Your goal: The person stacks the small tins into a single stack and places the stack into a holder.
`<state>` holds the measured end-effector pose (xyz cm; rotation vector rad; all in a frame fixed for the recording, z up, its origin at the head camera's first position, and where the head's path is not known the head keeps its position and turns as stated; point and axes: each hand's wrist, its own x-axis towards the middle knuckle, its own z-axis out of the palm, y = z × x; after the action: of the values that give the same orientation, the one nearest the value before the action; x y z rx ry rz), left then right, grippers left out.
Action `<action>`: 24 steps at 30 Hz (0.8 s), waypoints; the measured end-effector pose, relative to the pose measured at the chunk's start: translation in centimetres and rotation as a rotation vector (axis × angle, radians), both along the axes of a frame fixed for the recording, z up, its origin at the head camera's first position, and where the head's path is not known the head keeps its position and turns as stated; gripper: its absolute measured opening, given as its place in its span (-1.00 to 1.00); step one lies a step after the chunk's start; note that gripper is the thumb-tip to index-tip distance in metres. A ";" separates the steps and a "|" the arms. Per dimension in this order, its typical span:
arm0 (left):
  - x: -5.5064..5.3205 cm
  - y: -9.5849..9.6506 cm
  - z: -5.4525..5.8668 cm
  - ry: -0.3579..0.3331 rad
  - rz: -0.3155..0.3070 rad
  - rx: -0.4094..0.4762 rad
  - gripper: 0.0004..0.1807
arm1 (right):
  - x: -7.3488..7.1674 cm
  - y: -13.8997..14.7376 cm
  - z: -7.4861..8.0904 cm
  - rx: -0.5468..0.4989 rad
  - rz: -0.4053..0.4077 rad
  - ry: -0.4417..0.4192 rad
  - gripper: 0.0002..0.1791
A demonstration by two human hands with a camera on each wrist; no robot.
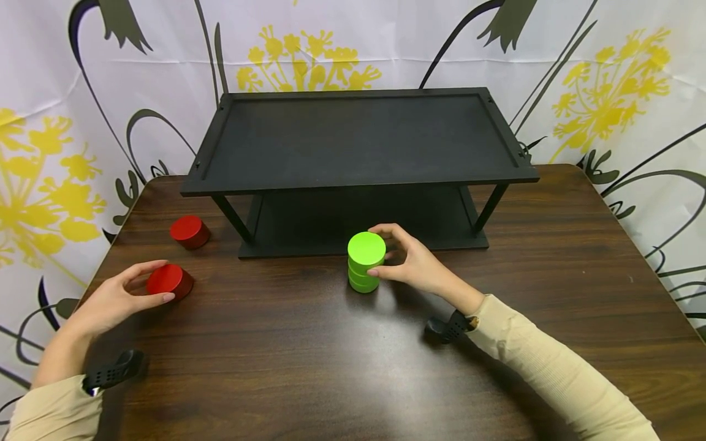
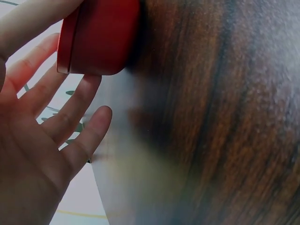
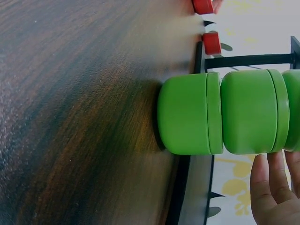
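My left hand (image 1: 110, 304) has its thumb and fingers around a round red tin (image 1: 170, 280) on the left of the table. The left wrist view shows that tin (image 2: 101, 37) side-on, its lid seam facing the palm and the lower fingers spread. Behind it is a second red tin (image 1: 190, 231), untouched. Near the table's middle, green tins (image 1: 366, 248) stand stacked upright. My right hand (image 1: 413, 263) holds the upper part of this stack between thumb and fingers. In the right wrist view the bottom green tin (image 3: 187, 115) rests on the wood, with others above it.
A black two-tier shelf (image 1: 353, 138) stands at the back of the brown wooden table (image 1: 265, 367), its lower tier (image 1: 309, 223) just behind the green stack. A white cloth (image 1: 165, 37) with a yellow and grey plant print hangs behind the table.
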<state>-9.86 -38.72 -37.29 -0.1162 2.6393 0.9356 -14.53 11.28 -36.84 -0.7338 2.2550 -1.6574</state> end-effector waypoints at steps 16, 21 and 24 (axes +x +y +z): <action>0.0 1.1 0.3 -0.001 0.035 -0.028 -0.06 | 0.2 -0.2 0.2 0.008 0.002 -0.009 -0.30; -0.3 2.4 0.7 0.015 0.014 -0.011 -0.08 | 0.2 -0.1 0.2 0.006 0.002 -0.008 -0.30; -0.5 3.2 1.1 0.039 -0.009 0.007 -0.12 | 0.1 -0.1 0.2 0.005 0.002 -0.009 -0.30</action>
<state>-10.41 -35.48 -36.19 -0.0846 2.6701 0.9530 -14.40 11.18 -36.68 -0.7259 2.2503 -1.6508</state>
